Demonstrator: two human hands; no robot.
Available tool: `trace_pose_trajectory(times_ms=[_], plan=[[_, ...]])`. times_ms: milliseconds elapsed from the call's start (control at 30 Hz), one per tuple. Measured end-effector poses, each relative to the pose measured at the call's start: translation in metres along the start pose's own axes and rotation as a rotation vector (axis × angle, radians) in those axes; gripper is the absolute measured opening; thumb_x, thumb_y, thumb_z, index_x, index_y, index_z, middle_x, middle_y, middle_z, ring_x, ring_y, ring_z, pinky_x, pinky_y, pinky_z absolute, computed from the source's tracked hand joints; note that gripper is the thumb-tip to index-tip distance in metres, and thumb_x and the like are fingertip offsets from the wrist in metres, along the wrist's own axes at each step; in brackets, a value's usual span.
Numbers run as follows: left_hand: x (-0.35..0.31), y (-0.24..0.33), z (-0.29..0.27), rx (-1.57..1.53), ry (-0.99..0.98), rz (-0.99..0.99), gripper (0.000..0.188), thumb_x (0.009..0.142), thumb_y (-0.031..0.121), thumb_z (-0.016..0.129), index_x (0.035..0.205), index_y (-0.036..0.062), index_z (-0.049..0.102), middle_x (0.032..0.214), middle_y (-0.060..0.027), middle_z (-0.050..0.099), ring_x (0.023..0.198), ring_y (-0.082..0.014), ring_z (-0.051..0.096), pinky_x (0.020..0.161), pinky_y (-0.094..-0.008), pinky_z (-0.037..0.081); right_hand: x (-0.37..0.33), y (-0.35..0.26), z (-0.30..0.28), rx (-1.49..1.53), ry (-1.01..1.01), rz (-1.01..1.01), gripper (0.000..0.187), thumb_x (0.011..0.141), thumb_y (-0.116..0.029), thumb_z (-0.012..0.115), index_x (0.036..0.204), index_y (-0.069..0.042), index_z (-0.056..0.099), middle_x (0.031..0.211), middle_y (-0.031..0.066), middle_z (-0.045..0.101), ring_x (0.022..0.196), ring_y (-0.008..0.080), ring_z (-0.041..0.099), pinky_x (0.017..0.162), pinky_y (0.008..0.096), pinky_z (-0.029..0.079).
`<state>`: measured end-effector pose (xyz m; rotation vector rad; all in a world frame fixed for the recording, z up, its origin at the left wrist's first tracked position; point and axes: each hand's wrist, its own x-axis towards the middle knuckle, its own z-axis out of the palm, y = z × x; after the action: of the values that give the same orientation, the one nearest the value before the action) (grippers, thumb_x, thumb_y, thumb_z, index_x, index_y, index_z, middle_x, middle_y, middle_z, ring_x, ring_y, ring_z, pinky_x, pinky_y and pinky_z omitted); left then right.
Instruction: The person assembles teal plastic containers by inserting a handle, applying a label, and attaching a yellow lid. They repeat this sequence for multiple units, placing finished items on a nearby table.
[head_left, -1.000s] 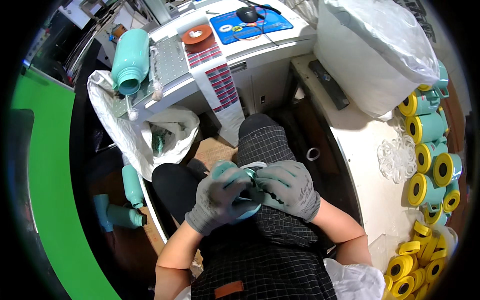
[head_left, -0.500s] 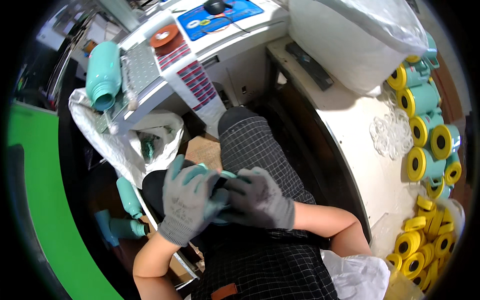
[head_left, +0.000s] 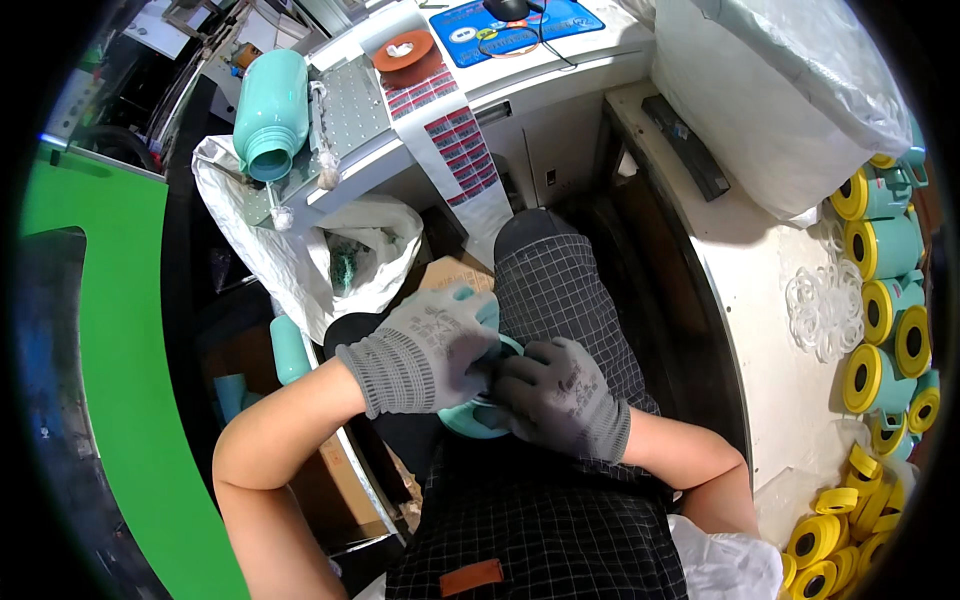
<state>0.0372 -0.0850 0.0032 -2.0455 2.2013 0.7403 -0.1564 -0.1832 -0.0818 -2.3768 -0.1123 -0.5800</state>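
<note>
A teal round container rests in my lap, mostly covered by my hands. Its rim shows between them, but its full shape is hidden. My left hand, in a grey glove with teal fingertips, reaches over it from the left with fingers bent down at the rim. My right hand, gloved alike, curls its fingers against the near right side of the rim. Both hands are closed and nearly meet at the dark middle of the container. Whether they pinch some smaller part there cannot be made out.
A teal bottle lies on the perforated metal stand beside an orange label roll. Below hangs a white sack. On the right bench are clear rings, teal jugs with yellow lids, and loose yellow lids.
My left hand has swung over from upright to lie across the container, fingers pointing right. More of the teal container shows. The whole view has shifted, so surroundings sit farther right.
</note>
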Motion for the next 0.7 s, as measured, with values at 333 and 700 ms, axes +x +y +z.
trace_pose_trajectory(times_ms=[333,700], plan=[[0.009,0.008,0.038,0.009,0.123,-0.186,0.020,0.083,0.020,0.076,0.099,0.0108,0.068,0.099,-0.0102,0.068,0.093,-0.0261,0.070,0.074,-0.0373,0.057,-0.006,-0.001,0.006,-0.031,-0.033,0.044,0.032,0.078,-0.035,0.086,0.095,-0.009,0.076,0.095,0.0069,0.068,0.080,0.0235,0.064,0.069,0.0376,0.052],[-0.026,0.056,0.158,-0.234,0.652,-0.153,0.072,0.092,0.054,0.071,0.144,0.0060,0.056,0.144,-0.0215,0.057,0.134,-0.0387,0.053,0.113,-0.0552,0.038,-0.110,0.006,-0.040,0.438,0.319,0.705,0.060,0.083,-0.020,0.072,0.135,0.000,0.051,0.119,0.0203,0.064,0.101,0.0228,0.066,0.091,0.0386,0.055]])
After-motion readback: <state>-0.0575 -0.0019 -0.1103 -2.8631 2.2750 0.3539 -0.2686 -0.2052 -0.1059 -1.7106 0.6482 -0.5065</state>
